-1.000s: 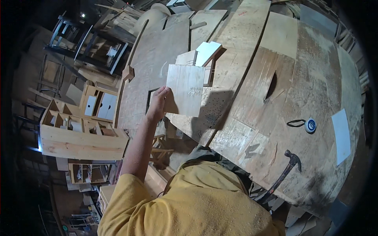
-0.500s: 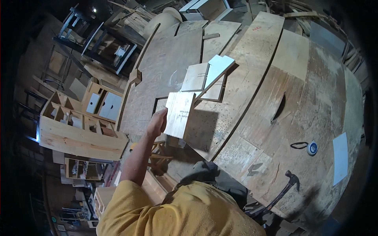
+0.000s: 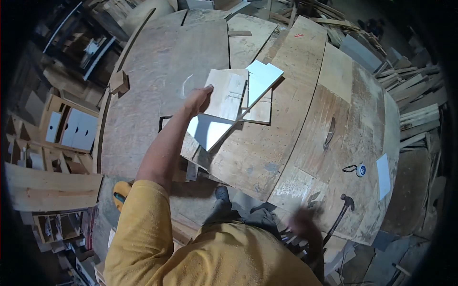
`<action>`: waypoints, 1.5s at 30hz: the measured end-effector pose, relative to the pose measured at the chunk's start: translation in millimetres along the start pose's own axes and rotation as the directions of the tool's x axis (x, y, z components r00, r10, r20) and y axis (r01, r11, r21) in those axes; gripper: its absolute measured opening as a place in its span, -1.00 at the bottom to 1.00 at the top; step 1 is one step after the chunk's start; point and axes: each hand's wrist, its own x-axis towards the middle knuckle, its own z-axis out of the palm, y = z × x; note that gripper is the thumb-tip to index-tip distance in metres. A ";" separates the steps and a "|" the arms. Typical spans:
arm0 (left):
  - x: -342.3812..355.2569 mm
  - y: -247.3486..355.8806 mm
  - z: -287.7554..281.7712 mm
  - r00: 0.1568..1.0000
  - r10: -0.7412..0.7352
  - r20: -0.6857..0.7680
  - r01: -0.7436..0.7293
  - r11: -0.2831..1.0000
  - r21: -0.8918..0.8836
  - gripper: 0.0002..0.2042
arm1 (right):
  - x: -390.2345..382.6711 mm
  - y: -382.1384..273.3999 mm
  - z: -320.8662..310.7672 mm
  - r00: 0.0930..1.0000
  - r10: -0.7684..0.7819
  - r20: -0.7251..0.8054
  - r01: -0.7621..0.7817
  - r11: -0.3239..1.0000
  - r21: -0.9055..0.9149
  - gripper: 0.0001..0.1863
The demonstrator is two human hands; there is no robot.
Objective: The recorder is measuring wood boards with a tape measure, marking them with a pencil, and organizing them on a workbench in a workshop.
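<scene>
My left hand [image 3: 199,99] grips the left edge of a pale wooden board [image 3: 226,90], which carries some dark pencil-like marks. That board lies over or just above a white panel [image 3: 264,78] set slantwise on the worktable, hiding its middle. Part of another pale wooden piece [image 3: 260,110] shows beneath the panel's right edge. At the lower right, my right hand [image 3: 305,223] is smeared by motion, so its fingers cannot be read. Nearest to it is a claw hammer [image 3: 339,214] lying on the table's near edge.
The worn plywood worktable [image 3: 286,138] has gaps between its sheets. A tape measure [image 3: 360,169] and a white strip [image 3: 383,176] lie on its right. A small wood block [image 3: 119,82] sits at the left edge. Wooden cabinets [image 3: 52,186] stand left; stacked timber [image 3: 420,124] lies right.
My left hand has carried the wooden board away from me, over the white panel. My right hand has come into view near the hammer. The whole view has shifted.
</scene>
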 end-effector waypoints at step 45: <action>-235.6 -191.7 9.2 0.756 0.446 0.479 0.286 0.432 -0.855 -0.31 | -44.3 13.7 -45.0 0.659 0.169 -0.733 -0.017 0.978 0.210 -0.47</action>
